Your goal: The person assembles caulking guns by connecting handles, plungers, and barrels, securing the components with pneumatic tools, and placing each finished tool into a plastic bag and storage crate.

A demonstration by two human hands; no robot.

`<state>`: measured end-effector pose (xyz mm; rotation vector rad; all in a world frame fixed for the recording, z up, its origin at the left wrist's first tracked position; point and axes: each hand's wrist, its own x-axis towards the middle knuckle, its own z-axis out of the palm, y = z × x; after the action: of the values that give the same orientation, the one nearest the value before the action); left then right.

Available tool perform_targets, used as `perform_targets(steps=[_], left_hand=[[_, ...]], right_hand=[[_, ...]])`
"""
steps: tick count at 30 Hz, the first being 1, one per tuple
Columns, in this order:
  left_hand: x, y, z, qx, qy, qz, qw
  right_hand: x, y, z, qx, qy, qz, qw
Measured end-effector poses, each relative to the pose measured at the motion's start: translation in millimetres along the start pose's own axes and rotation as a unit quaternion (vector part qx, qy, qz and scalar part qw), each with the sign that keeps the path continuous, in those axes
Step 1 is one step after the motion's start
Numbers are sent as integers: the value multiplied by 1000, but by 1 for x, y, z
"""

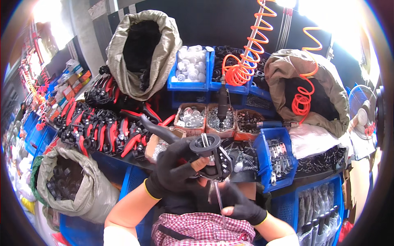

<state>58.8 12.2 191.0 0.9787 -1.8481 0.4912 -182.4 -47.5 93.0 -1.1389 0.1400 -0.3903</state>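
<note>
Head view: two gloved hands at chest height. The left hand [174,170] wraps its fingers round one black tool part [211,158], held above the checked apron [201,229]. The right hand [242,207] pinches one thin metal rod [218,199] beneath it. Behind stand three brown tubs [219,119], two orange coiled hoses [246,61] and three open sacks [143,53].
</note>
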Motion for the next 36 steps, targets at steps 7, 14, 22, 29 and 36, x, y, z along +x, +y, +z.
perform_targets(steps=[7, 14, 22, 29, 36], left_hand=[[31, 69, -69, 262, 13, 22, 965], [-22, 161, -18, -140, -249, -534, 796], [-148, 139, 131, 274, -402, 31, 873], [-222, 133, 152, 267, -482, 162, 819], [-177, 63, 86, -362, -447, -303, 760]], right_hand=[[1, 12, 57, -317, 148, -153, 924], [-26, 140, 0, -619, 148, 20, 771], [-62, 201, -115, -578, 47, 128, 805], [71, -40, -67, -724, 110, 59, 679], [164, 8, -121, -818, 86, 109, 558]])
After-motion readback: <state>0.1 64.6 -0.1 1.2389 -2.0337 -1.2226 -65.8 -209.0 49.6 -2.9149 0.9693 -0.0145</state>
